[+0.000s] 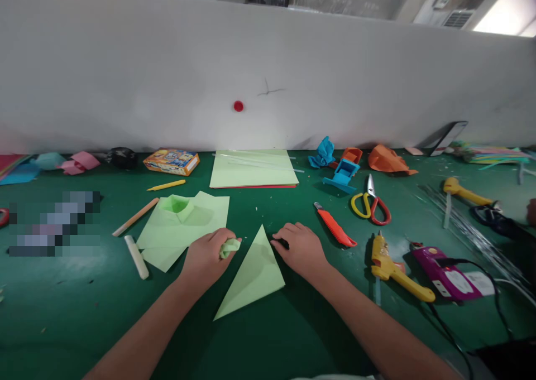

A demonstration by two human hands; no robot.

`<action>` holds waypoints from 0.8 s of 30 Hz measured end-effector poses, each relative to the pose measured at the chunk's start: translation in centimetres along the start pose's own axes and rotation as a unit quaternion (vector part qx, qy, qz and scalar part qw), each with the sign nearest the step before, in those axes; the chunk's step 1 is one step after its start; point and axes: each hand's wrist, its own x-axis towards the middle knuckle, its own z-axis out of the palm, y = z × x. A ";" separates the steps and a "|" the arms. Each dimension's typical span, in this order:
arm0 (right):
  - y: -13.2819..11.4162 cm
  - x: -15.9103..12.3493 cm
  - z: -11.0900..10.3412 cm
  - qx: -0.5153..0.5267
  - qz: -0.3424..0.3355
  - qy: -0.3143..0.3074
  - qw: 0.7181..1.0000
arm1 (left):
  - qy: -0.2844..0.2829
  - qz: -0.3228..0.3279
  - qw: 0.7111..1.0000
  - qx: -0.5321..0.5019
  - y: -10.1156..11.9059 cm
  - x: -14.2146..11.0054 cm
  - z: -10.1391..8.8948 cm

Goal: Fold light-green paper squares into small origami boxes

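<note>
A light green paper folded into a triangle (253, 274) lies on the green table (84, 313) between my hands. My left hand (206, 257) is closed around a small crumpled piece of green paper (229, 247) at the triangle's left edge. My right hand (301, 249) is curled at the triangle's right edge, pinching a small black object (283, 243) against the table. To the left lie loose light green sheets (176, 232) with a small folded green paper cup (176, 205) on them.
A stack of green sheets (253, 169) lies at the back. To the right are an orange box cutter (337, 226), yellow-and-red scissors (372, 204), a yellow glue gun (393, 268), a purple tool (446, 274) and wires. Pencils, a white stick (136, 256) and an orange box (171, 161) lie left.
</note>
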 end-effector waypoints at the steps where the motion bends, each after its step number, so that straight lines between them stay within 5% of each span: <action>1: 0.0 -0.1 0.2 0.000 -0.001 0.003 1.000 | 0.001 0.005 1.000 -0.005 0.0 0.0 0.0; 9: 0.4 -0.4 1.0 0.026 -0.011 0.015 0.999 | 0.008 0.003 0.998 -0.070 0.1 -0.1 -0.2; 16: 0.8 -0.3 0.3 0.113 0.026 0.049 0.992 | 0.011 -0.062 0.976 -0.210 0.7 -0.2 -0.2; 20: 0.1 -0.3 -0.9 0.170 0.050 0.082 0.981 | 0.028 -0.139 0.928 -0.344 2.1 -0.2 0.4; 24: -2.8 -0.1 -2.2 0.216 0.012 0.139 0.966 | 0.035 -0.225 0.828 -0.513 4.7 0.3 1.3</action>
